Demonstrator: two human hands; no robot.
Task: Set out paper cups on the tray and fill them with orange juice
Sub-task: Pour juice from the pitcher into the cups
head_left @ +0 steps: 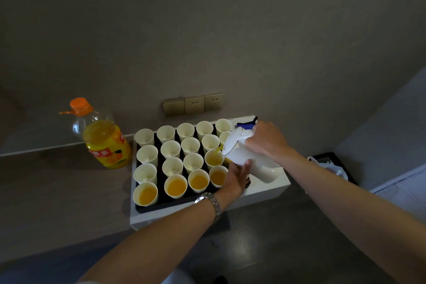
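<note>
Right hand (265, 140) grips a tilted white jug (244, 154), hiding the tray (147, 207)'s right-edge cups (214, 158); left hand (237, 176), fingers straight, steadies it underneath.

Orange juice bottle (105, 138) with yellow label, red band of pale characters, too blurred to read

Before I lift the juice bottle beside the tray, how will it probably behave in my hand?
The juice bottle looks mostly full, so it is probably heavy for its size. Its wide body likely needs both hands or the orange handle loop. The clear plastic wall may flex a little when squeezed.
</note>
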